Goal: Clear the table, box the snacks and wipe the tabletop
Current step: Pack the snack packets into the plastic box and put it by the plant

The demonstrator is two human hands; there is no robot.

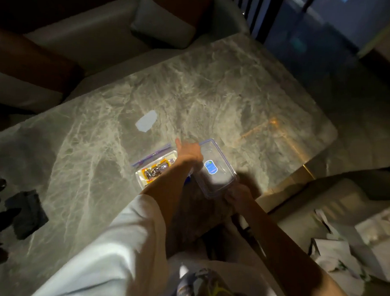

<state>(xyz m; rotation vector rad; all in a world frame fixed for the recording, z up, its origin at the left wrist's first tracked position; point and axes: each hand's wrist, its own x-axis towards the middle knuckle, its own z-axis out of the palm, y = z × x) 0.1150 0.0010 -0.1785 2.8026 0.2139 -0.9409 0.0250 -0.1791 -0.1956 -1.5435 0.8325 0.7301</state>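
The right hand (237, 194) pinches the near end of the clear lid (215, 169). The left hand (190, 154) lies at the lid's left rim, its fingers blurred, so I cannot tell whether they grip. The box (139, 176) of snacks (156, 170) sits on the counter (231, 90) just left of the lid. Best to square the lid over the box, then press each edge down. The forearm hides the box's right side.

Grey cushion (162, 26) on sofa (84, 40) (far side)
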